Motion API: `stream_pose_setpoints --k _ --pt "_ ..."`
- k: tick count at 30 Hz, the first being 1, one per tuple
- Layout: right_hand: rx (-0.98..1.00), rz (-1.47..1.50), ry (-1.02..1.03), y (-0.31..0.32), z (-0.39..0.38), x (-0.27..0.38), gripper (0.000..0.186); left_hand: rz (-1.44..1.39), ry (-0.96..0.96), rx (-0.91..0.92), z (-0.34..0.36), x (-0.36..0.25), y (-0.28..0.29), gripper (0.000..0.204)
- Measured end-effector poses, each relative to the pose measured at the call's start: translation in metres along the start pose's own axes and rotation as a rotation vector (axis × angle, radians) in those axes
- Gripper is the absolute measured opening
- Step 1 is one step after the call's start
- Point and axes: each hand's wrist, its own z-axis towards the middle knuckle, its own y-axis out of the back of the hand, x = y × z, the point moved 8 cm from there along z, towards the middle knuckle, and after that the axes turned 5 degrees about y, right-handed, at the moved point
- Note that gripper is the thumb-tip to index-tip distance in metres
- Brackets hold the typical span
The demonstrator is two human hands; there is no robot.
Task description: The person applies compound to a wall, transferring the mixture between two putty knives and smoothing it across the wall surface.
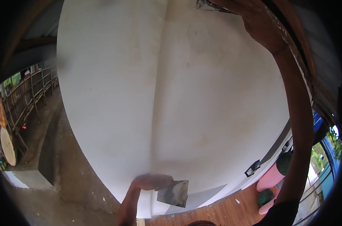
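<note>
A white wall (110, 94) with faint stains and a vertical ridge fills the middle of my view. My left hand (152, 181) is low on it, closed on a wide metal scraper (173, 194) smeared with filler, its blade facing right. My right hand (254, 24) is raised high at the top right, closed on a second scraper (210, 5) against the upper wall, partly cut off by the frame's edge. My right forearm runs down the right side of the view.
Left are a bamboo fence (35, 86), a concrete ledge (27, 180) and concrete floor (76, 196). Lower right are a wooden floor (223, 207), pink planters (271, 179) with green balls and a small black fixture (252, 168). A dark roof (322, 64) is overhead.
</note>
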Motion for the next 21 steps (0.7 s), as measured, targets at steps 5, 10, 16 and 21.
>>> stream_pose_setpoints --k 5,10,16,21 --pt "-0.1 -0.003 0.11 -0.008 0.027 0.03 0.054 0.011 0.208 -0.074 0.007 0.007 0.004 0.038" --pt "-0.179 0.019 0.13 -0.026 0.032 0.039 0.049 0.019 0.255 -0.022 0.008 -0.001 0.003 0.038" --pt "-0.176 0.063 0.121 -0.03 0.029 0.044 0.05 0.042 0.308 -0.044 0.006 0.006 0.002 0.039" --pt "-0.152 0.055 0.137 -0.031 0.034 0.049 0.052 0.078 0.32 -0.065 0.007 0.012 0.002 0.038"
